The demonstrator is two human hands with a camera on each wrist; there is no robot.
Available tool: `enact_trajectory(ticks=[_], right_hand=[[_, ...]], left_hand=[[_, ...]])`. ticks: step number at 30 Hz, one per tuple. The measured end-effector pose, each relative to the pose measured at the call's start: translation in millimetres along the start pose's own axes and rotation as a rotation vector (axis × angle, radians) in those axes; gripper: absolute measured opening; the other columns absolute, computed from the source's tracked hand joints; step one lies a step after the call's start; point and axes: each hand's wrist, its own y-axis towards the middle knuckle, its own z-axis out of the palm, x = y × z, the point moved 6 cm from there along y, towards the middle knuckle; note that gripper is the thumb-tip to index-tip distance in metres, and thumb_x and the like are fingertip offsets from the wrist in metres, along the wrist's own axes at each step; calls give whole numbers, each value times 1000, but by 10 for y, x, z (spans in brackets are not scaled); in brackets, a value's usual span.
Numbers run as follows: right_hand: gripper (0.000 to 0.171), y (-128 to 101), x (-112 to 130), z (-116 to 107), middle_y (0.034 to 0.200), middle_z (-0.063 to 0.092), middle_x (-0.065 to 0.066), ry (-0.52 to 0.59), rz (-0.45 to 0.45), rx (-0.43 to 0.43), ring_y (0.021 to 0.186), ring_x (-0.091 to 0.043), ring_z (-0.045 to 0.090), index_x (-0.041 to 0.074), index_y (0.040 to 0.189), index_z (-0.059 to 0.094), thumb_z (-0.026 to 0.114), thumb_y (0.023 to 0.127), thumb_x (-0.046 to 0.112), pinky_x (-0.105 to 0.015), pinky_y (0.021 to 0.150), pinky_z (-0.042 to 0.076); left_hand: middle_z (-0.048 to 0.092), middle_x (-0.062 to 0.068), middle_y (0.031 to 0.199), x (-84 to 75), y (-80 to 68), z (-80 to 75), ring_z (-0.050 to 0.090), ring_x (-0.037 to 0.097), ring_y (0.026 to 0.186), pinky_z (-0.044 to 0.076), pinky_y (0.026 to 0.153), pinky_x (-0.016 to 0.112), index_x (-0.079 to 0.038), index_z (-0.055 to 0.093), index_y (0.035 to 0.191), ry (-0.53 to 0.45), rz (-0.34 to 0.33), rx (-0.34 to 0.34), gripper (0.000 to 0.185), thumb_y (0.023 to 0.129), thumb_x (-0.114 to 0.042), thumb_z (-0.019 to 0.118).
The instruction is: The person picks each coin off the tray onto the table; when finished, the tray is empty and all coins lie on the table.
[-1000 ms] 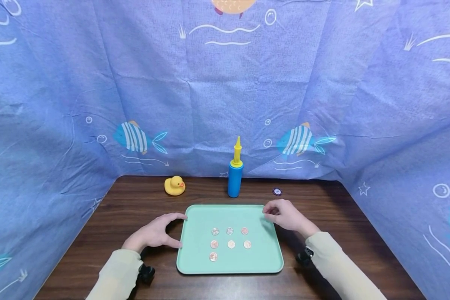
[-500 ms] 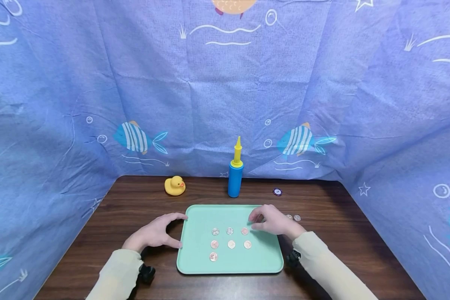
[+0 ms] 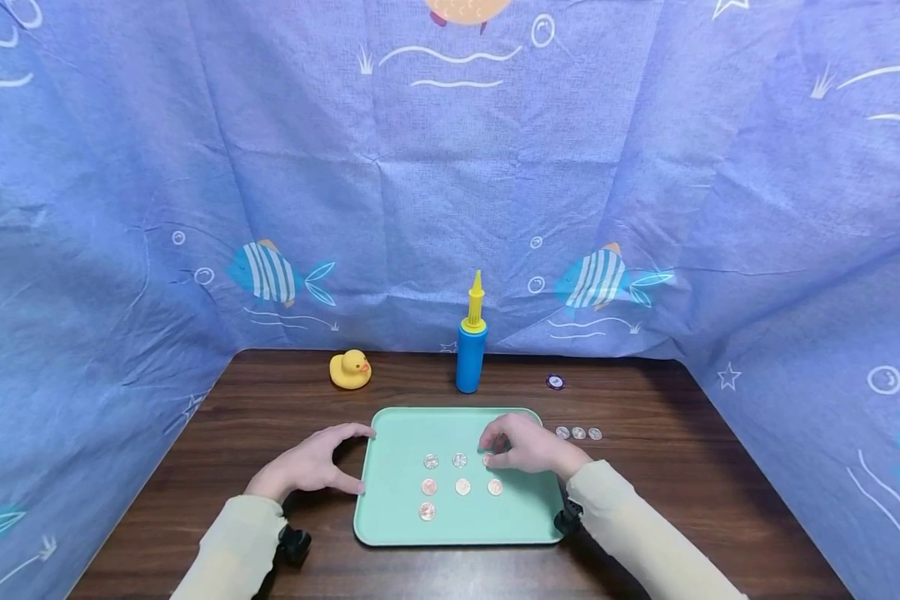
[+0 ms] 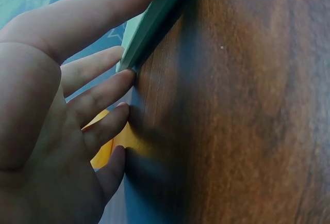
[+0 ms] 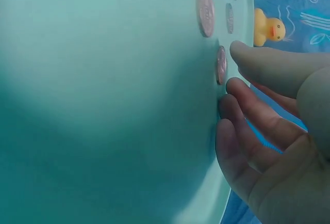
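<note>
On the tray (image 3: 390, 508), the right hand (image 3: 525, 446) pinches a thin, slippery coin (image 3: 487, 459), best nipped by its edge, while the open left hand (image 3: 307, 467) steadies the tray's left rim.

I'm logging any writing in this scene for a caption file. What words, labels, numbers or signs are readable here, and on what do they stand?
No text can be read in any view.
Coins on the green tray: faces too small and blurred to read.
Coins on the table: too small to read.
Small purple disc: a pale mark, unreadable.
Blue and yellow pump, rubber duck: no label visible.
Blue cloth: only fish, bubble and star drawings.
</note>
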Motion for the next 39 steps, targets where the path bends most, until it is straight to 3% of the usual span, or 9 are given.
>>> enact_trajectory(ticks=[15, 39], right_hand=[[13, 20, 10, 78, 94, 75, 0, -17, -26, 12, 84, -9, 67, 10, 100, 77, 80, 90, 2, -26, 76, 56], [15, 54, -4, 146, 85, 67, 8, -70, -31, 43, 79, -4, 59, 14, 97, 75, 78, 91, -1, -23, 75, 52]], left_hand=[[51, 12, 156, 12, 3, 9, 40, 41, 148, 34, 117, 66, -15, 56, 149, 11, 11, 0, 83, 78, -37, 93], [50, 13, 156, -16, -7, 3, 39, 42, 148, 33, 117, 67, -14, 56, 149, -7, 3, 1, 83, 78, -36, 93]])
